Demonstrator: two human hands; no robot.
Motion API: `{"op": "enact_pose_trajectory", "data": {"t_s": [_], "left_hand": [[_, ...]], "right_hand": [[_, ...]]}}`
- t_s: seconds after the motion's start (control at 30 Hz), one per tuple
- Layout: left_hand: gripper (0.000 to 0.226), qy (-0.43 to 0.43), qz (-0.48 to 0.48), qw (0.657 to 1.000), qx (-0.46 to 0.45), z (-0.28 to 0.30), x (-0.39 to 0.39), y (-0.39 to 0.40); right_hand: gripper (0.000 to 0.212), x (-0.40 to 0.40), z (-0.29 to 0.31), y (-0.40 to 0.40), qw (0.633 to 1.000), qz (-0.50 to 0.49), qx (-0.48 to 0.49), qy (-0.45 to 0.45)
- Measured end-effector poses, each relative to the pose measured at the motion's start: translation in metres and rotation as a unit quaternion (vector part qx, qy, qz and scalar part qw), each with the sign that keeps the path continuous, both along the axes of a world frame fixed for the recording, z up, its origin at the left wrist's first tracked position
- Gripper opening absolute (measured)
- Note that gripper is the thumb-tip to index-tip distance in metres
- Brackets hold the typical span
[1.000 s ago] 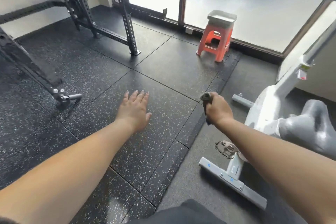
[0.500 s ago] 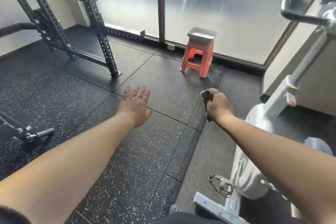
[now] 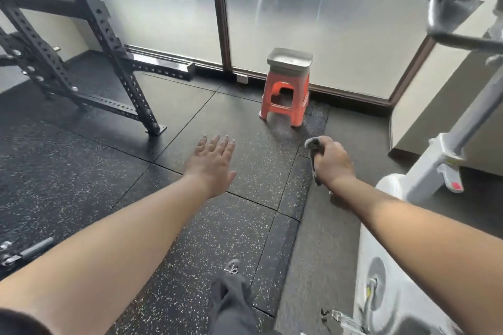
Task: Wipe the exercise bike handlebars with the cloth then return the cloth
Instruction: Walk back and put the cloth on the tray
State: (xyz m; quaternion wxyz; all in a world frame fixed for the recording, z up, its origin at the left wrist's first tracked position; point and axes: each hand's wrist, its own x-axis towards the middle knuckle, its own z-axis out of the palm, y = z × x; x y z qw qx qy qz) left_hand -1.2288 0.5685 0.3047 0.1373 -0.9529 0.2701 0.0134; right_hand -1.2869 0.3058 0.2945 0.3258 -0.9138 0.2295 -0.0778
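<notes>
My right hand (image 3: 333,164) grips a bunched grey cloth (image 3: 313,147), held out in front of me above the floor. My left hand (image 3: 212,162) is stretched forward, fingers straight, palm down, holding nothing. The white exercise bike (image 3: 386,266) stands at the right. Its dark handlebars (image 3: 449,16) show at the upper right, well above and to the right of my right hand. An orange stool (image 3: 285,98) with a grey tray (image 3: 290,61) on top stands by the window, beyond my right hand.
A black steel rack (image 3: 109,43) fills the left side, its foot bolted near the floor's middle. A barbell end (image 3: 24,251) lies low at the left. Frosted glass doors (image 3: 313,8) close the far side. My leg and shoe (image 3: 231,280) are at the bottom.
The view has tilted up and moved forward: the stool and handlebars are closer and more in view. My right hand keeps its grip on the cloth; my left hand stays flat.
</notes>
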Motion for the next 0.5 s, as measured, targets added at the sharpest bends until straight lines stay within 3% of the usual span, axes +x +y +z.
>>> {"op": "enact_pose_trajectory", "data": {"t_s": [0.5], "left_hand": [[0.072,0.019,-0.085,0.996,-0.023,0.007,0.275,-0.082]], "right_hand": [[0.044,0.235,0.023,-0.064,0.995,-0.101,0.006,-0.003]]}}
